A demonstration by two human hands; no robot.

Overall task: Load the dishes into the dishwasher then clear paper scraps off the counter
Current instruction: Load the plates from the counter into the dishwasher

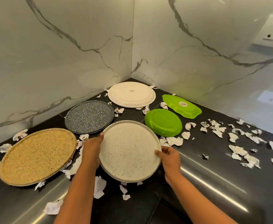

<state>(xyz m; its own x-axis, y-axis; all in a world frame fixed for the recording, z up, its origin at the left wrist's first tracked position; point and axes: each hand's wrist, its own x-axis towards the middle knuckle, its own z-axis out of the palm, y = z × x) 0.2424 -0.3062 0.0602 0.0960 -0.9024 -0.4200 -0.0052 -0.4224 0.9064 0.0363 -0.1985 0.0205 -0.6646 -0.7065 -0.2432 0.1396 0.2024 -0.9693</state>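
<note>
Scraps (216,128) & plates (131,94) all over counter (202,147) corner, walls (68,54) behind; bare strip front-rt.

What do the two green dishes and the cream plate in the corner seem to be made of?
The round green dish and the long green dish look like glossy moulded plastic: vivid even colour, soft shine, a sticker on the long one. The cream plate is probably glazed ceramic: turned upside down, it shows a foot ring and a small printed mark.
</note>
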